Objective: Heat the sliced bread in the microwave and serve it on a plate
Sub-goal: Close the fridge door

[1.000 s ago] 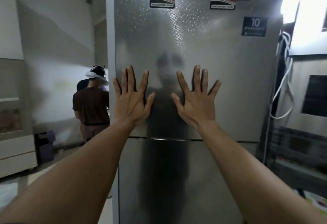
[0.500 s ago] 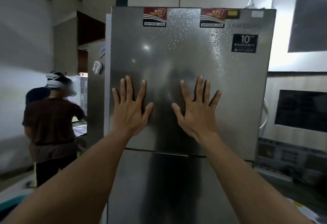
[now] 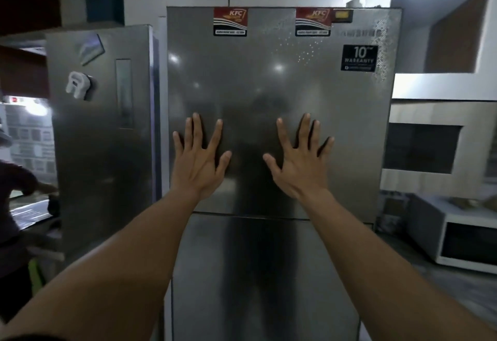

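A tall steel fridge (image 3: 269, 77) fills the middle of the head view, both its doors closed. My left hand (image 3: 199, 161) and my right hand (image 3: 300, 164) are held up in front of its upper door, fingers straight and spread, holding nothing. Whether the palms touch the door I cannot tell. A white microwave (image 3: 462, 235) sits low at the right with its door closed. No bread or plate is in view.
A second steel fridge (image 3: 102, 139) stands at the left with a white magnet on it. A person (image 3: 16, 206) works at a counter at the far left edge. A built-in oven (image 3: 422, 152) sits in the wall unit right of the fridge.
The view has swung right and upward: the person at the left has slid almost out of frame, and the second fridge and the white microwave have come into view. Both hands stay spread.
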Available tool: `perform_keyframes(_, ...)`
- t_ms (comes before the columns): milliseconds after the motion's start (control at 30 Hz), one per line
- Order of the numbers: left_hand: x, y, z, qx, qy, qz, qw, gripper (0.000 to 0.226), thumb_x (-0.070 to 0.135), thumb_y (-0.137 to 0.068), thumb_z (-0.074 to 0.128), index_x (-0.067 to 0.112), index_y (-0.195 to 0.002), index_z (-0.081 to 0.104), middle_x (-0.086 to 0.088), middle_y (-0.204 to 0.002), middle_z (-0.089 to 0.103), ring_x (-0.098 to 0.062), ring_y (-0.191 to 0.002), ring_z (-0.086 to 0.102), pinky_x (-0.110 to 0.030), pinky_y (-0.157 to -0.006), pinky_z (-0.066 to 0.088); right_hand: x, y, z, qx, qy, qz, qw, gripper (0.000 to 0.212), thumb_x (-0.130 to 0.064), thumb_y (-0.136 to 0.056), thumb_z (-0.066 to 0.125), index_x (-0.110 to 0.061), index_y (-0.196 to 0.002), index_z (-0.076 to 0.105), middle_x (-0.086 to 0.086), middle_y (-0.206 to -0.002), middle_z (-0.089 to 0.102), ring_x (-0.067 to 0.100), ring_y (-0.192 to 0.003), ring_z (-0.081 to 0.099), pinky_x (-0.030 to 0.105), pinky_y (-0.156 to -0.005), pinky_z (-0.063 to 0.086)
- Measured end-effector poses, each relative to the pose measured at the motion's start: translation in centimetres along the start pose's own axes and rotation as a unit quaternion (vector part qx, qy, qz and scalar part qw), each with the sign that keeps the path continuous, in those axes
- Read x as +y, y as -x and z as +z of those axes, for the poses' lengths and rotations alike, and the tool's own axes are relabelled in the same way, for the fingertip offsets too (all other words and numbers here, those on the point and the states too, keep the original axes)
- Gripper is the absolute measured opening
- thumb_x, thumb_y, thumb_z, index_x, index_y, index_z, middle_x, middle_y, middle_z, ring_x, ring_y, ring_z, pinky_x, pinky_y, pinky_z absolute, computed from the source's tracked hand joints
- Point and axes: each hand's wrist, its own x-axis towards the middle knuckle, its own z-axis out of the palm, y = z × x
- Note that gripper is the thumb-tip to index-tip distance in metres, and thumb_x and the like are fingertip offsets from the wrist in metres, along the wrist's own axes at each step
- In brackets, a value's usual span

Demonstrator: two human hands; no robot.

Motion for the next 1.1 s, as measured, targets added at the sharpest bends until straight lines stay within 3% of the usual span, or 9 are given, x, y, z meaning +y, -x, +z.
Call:
perform_keyframes(300, -1.0, -2.4, 4.1, -0.062, 0.078, 0.028, 0.995, 0.071, 0.061, -0.1, 0.018, 0.033, -0.154, -0.019, -0.016, -0.159, -0.031, -0.035, -0.148, -0.024, -0.058, -0.121, 0.0, -1.2, -1.1, 1.2, -0.046, 0.062, 0.039, 0.996, 0.083, -0.065, -0.098, 0.036, -0.041, -0.155, -0.019, 0.015, -0.159, -0.036, 0.04, -0.146, -0.03, 0.075, -0.112, -0.003)
perform_keyframes(533, -0.6, -2.5, 4.9, -0.039, 0.094, 0.028, 0.994, 0.075, 0.058, -0.099, 0.022, 0.03, -0.153, -0.022, -0.02, -0.158, -0.029, -0.039, -0.147, -0.024, -0.061, -0.119, 0.0, -1.3, -1.2, 1.2, -0.051, 0.067, 0.057, 0.995, 0.082, -0.066, -0.098, 0.034, -0.043, -0.154, -0.021, 0.01, -0.158, -0.038, 0.036, -0.146, -0.032, 0.073, -0.11, -0.007)
perform_keyframes(867, 2.8, -2.4, 4.3, 0.011, 0.106, 0.059, 0.993, 0.077, 0.037, -0.093, 0.046, 0.025, -0.158, 0.006, -0.022, -0.163, -0.003, -0.042, -0.15, -0.001, -0.062, -0.118, 0.012, 0.0, 0.6, -0.8, -0.078, 0.106, 0.03, 0.991, 0.078, -0.046, -0.1, 0.045, -0.036, -0.159, -0.006, 0.01, -0.166, -0.018, 0.033, -0.153, -0.012, 0.069, -0.117, 0.01)
perform_keyframes(1100, 10.0, -2.3, 2.7, 0.033, 0.165, 0.125, 0.978, 0.07, 0.036, -0.094, 0.044, 0.025, -0.157, 0.017, -0.021, -0.164, 0.002, -0.04, -0.151, 0.002, -0.062, -0.119, 0.01, 4.0, 3.8, -4.9, -0.089, 0.092, 0.117, 0.985, 0.073, -0.042, -0.102, 0.045, -0.027, -0.161, 0.003, 0.016, -0.167, -0.003, 0.033, -0.154, 0.001, 0.059, -0.121, 0.009)
